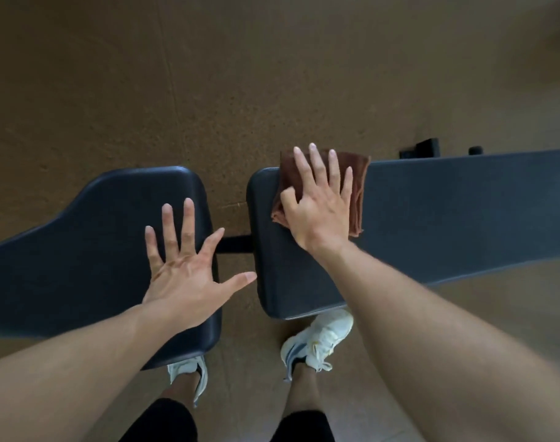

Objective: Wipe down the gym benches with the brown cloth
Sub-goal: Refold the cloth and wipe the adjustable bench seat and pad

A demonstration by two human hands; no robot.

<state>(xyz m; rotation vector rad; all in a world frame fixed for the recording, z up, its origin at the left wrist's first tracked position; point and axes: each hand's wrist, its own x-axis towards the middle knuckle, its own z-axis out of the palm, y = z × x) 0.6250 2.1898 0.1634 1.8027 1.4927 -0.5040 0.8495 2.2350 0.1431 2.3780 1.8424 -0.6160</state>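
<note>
A black padded gym bench runs across the head view in two parts: a seat pad (81,250) on the left and a long back pad (447,212) on the right, with a narrow gap between them. The folded brown cloth (358,189) lies on the near-left end of the long pad, its far edge hanging over the pad's back side. My right hand (317,205) presses flat on the cloth with fingers spread and straight. My left hand (183,266) rests flat on the seat pad, fingers spread, its thumb reaching toward the gap.
Brown speckled rubber floor (208,90) surrounds the bench. A black frame bar (234,244) joins the two pads in the gap. Black bench feet (422,148) show behind the long pad. My two white shoes (317,342) stand close under the bench's near edge.
</note>
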